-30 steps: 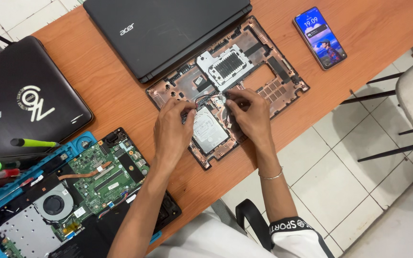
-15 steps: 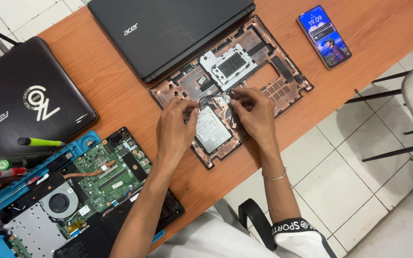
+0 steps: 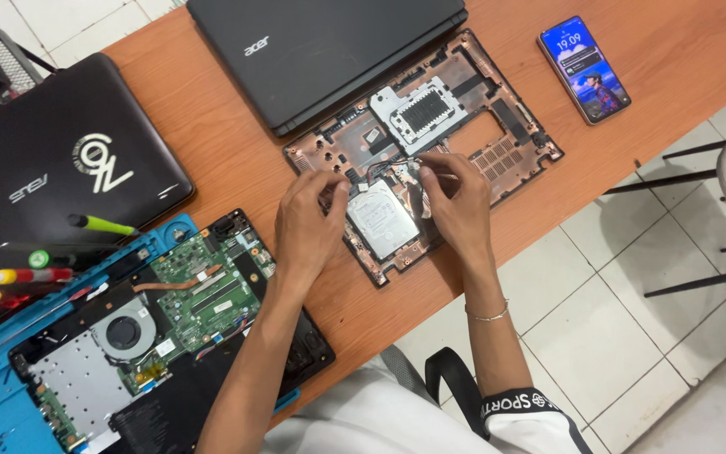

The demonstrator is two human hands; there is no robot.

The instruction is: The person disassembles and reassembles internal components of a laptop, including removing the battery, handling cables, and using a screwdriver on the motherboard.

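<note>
Since the earlier views, both hands have barely shifted, so the work stays on 1 spot; the left hand (image 3: 311, 220), fingers curled together, rests beside the silver drive (image 3: 382, 221) in the open laptop base (image 3: 514, 139); the right hand (image 3: 457, 202) pinches something thin, too small to identify; its fingertips hide the cable area.

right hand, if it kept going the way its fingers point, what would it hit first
The right hand points up-left across the opened reddish-brown laptop base shell; it would probably first meet the thin dark cable at its fingertips, though depth is unclear.

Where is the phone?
In the head view the phone lies face up at the table's upper right, just right of the opened laptop base.
</note>
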